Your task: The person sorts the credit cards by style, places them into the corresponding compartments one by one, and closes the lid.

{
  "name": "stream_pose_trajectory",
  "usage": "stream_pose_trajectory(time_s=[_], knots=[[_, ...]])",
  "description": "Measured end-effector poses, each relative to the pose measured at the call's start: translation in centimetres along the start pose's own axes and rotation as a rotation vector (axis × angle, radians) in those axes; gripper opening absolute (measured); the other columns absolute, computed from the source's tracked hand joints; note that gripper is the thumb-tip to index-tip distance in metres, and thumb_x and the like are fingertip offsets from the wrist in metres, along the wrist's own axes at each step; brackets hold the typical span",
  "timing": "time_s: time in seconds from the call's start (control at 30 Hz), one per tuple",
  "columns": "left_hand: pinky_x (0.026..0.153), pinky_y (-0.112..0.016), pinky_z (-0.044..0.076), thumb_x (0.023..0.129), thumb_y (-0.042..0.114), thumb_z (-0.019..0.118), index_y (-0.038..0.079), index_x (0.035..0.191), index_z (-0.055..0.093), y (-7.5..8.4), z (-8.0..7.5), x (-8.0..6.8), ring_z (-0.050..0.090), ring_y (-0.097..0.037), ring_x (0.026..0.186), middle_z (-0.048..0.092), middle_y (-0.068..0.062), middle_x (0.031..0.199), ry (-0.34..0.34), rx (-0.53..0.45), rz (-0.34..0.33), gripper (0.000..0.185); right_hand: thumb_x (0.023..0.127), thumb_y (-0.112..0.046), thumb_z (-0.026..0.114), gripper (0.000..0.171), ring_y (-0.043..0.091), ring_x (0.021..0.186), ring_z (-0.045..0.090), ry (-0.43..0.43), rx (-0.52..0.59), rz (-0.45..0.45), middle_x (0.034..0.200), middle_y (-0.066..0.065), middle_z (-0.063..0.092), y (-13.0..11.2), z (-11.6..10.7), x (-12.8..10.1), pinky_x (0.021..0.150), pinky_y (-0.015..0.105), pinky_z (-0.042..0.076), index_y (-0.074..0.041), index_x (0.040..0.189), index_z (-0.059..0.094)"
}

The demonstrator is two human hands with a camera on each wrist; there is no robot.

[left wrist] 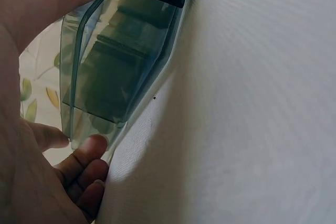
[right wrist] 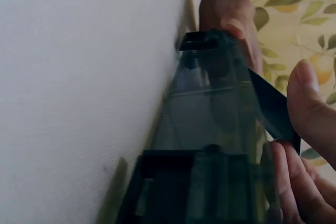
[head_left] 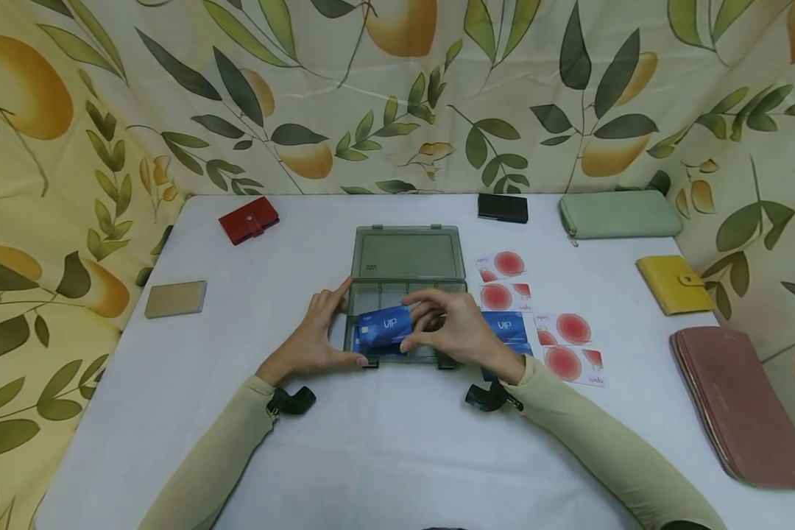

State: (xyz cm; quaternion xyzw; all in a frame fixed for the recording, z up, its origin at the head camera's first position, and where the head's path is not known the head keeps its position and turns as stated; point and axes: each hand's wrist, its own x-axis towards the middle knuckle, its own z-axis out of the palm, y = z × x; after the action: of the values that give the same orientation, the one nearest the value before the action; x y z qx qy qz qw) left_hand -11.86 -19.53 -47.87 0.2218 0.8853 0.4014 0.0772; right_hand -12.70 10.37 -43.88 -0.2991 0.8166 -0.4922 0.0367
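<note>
Blue VIP plastic card [head_left: 380,328] over the front left of the translucent green plastic box [head_left: 407,281], hinged lid [head_left: 407,252] laid back. The right hand [head_left: 460,324] is clamped on the card's right end, thumb against fingers; the left hand [head_left: 314,335] grips the box's left side, thumb at the front latch corner. I judge three hazards. A slanted card, lowered unevenly, could snag its corner on the rim or a divider. A loosened left hand could let the box skid on the white-clothed desk [head_left: 397,456]. A low right wrist could drag the loose blue cards [head_left: 506,324] just right of the box, and perhaps the red-and-white cards [head_left: 570,346] beyond.

Edges: the dusty-pink zippered wallet [head_left: 742,405] lies along the desk's right edge, well apart; behind hangs the fruit-patterned cloth [head_left: 397,110]. I find most room toward the person, between the sleeves, and leftward to the flat beige case [head_left: 175,299]. The card's underside is hidden from me.
</note>
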Motion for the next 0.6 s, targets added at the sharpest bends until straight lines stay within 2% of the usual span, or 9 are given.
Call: stream_pose_trajectory(time_s=[0.13,0.23,0.37,0.47,0.6], knots=[[0.104,-0.053,0.036,0.069,0.042,0.096,0.016,0.172,0.010,0.1,-0.2,0.0,0.035,-0.027,0.118,0.044,-0.012,0.127,0.000,0.004,-0.001,0.137,0.071,-0.022,0.100,0.061,0.009,0.079,0.070,-0.043,-0.111,-0.051,0.097,0.002,0.077,-0.2,0.4,0.1,0.074,0.028,0.059,-0.004,0.123,0.073],[0.103,-0.052,0.036,0.069,0.042,0.096,0.015,0.172,0.010,0.2,-0.2,0.0,0.035,-0.026,0.117,0.044,-0.011,0.127,0.001,0.013,0.004,0.137,0.072,-0.028,0.099,0.060,0.014,0.084,0.067,-0.072,-0.186,-0.074,0.105,0.005,0.075,-0.5,0.6,0.1,0.076,0.030,0.058,-0.005,0.122,0.074],[0.102,-0.051,0.036,0.069,0.042,0.097,0.014,0.172,0.011,0.4,-0.1,0.0,0.035,-0.027,0.117,0.044,-0.011,0.126,0.000,0.022,0.008,0.137,0.073,-0.030,0.099,0.060,0.016,0.087,0.066,-0.092,-0.234,-0.043,0.116,0.010,0.067,-1.0,0.2,0.0,0.076,0.032,0.054,-0.007,0.123,0.075],[0.102,-0.051,0.037,0.069,0.043,0.096,0.014,0.172,0.011,0.6,-0.1,-0.1,0.036,-0.027,0.118,0.044,-0.012,0.126,-0.001,0.026,0.010,0.137,0.073,-0.029,0.100,0.061,0.019,0.087,0.066,-0.089,-0.244,-0.015,0.117,0.012,0.064,-1.0,-0.8,-0.2,0.074,0.033,0.052,-0.008,0.125,0.076],[0.103,-0.052,0.038,0.069,0.045,0.097,0.014,0.172,0.012,0.6,-0.1,-0.1,0.036,-0.027,0.119,0.045,-0.011,0.127,-0.003,0.031,0.004,0.137,0.071,-0.024,0.100,0.059,0.022,0.086,0.064,-0.037,-0.257,-0.015,0.116,0.014,0.066,-0.4,-3.3,-0.7,0.071,0.033,0.050,-0.007,0.122,0.077]])
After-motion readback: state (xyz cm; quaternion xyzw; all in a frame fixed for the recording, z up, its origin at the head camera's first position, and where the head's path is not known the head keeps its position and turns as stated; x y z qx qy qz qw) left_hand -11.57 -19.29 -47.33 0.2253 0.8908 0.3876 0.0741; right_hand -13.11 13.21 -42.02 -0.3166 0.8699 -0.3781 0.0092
